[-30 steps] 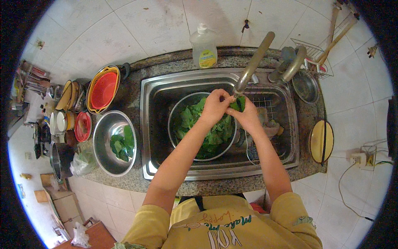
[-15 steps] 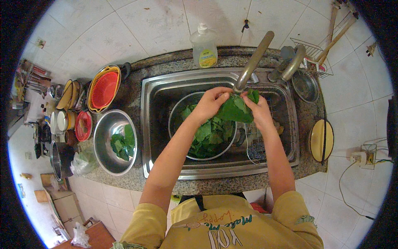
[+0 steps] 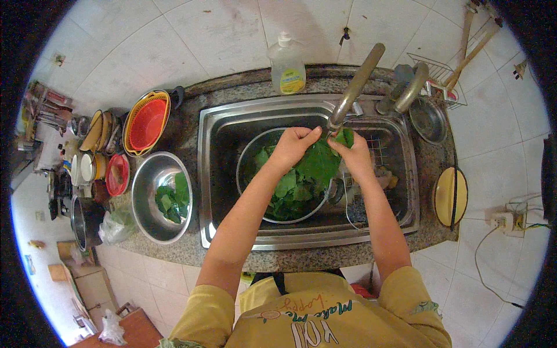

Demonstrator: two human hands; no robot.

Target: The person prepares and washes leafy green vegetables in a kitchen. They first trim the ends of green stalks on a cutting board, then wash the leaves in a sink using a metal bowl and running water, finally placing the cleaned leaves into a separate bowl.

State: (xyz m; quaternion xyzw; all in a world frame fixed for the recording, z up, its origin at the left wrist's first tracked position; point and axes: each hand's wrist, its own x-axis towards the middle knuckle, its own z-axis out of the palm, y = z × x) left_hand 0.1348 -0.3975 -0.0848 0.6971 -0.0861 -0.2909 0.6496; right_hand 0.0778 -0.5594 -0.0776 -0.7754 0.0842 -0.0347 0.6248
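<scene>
Under the tap (image 3: pixel 355 87), my left hand (image 3: pixel 295 147) and my right hand (image 3: pixel 355 156) pinch a large green leaf (image 3: pixel 322 158) between them. Part of the leaf curls up by my right thumb, and the rest hangs down over the bowl. Below my left hand, a round metal bowl (image 3: pixel 242 184) full of leafy greens (image 3: pixel 290 194) sits in the steel sink (image 3: pixel 220 240). To the left, another steel bowl (image 3: pixel 145 203) on the counter holds a few green leaves (image 3: pixel 174 200). My wrist hides some of the greens.
A wire rack (image 3: pixel 380 152) stands in the sink's right side. Behind the sink is a soap bottle (image 3: pixel 288 69). Red and yellow baskets (image 3: pixel 146 123) lean at the left. A dark metal bowl (image 3: pixel 428 120) and a yellow oval lid (image 3: pixel 451 197) are at the right.
The held leaf has swung down and left, hanging lower over the bowl. My right hand has shifted slightly left and down, while my left hand stays nearly in place.
</scene>
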